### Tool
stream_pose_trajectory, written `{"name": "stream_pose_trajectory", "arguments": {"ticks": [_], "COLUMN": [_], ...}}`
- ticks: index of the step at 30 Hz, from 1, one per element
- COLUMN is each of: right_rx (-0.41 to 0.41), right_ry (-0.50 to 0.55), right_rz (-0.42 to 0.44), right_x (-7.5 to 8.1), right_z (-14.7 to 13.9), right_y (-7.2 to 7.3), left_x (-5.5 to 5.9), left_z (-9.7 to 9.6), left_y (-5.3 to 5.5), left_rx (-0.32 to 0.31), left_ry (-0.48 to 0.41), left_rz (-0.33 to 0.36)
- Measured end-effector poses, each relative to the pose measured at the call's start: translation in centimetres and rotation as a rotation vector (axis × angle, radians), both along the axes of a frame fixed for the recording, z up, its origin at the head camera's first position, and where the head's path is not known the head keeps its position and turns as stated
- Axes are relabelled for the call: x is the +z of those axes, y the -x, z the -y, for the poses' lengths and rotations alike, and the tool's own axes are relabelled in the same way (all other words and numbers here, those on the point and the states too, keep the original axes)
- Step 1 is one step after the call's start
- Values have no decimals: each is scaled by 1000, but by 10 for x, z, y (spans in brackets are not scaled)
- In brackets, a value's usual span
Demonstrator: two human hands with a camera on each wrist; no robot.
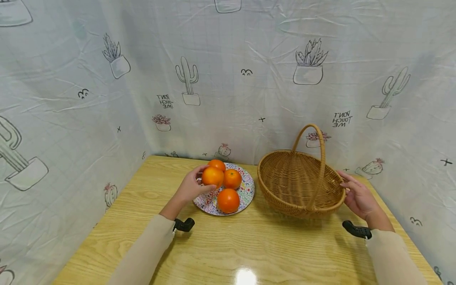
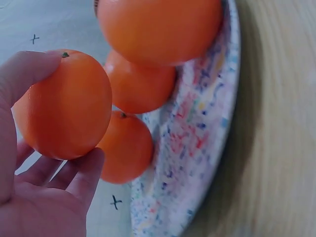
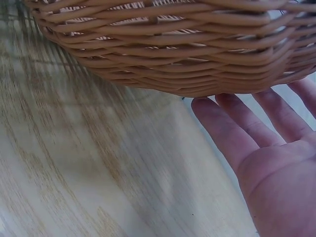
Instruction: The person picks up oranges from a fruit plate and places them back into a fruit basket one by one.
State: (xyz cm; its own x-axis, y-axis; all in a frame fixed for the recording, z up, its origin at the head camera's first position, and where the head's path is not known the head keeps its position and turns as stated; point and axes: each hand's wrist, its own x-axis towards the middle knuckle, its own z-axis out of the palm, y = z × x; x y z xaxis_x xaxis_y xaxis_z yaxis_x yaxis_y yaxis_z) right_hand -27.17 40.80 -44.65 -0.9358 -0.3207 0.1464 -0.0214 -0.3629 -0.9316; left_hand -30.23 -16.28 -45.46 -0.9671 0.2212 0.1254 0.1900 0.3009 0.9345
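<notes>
My left hand (image 1: 192, 186) holds an orange (image 1: 212, 177) between thumb and fingers, over the left part of a speckled plate (image 1: 248, 190). Close by the held fruit, three other oranges sit on the plate: one at the back (image 1: 217, 164), one to the right (image 1: 232, 179) and one at the front (image 1: 228, 200). On the right stands a brown wicker basket (image 1: 285, 178) with an arched handle. My right hand (image 1: 360, 198) grips its right rim; in the right wrist view the fingers (image 3: 222, 126) lie against the woven outer side, and the thumb is out of sight there.
Both things stand on a wood-grain table (image 1: 228, 241). A pale cloth with cactus drawings (image 1: 228, 79) hangs behind the table and along its sides. The basket's handle (image 1: 322, 158) rises above its rim, right of the plate.
</notes>
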Motion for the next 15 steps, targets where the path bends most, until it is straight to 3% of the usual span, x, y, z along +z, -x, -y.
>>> {"name": "stream_pose_trajectory", "arguments": {"ticks": [15], "right_rx": [31], "right_ry": [12], "right_rz": [-1], "right_x": [1], "right_z": [-3], "right_y": [2], "left_x": [34], "left_z": [-19], "left_y": [4], "left_rx": [-42], "left_ry": [-3], "left_rz": [-65]}}
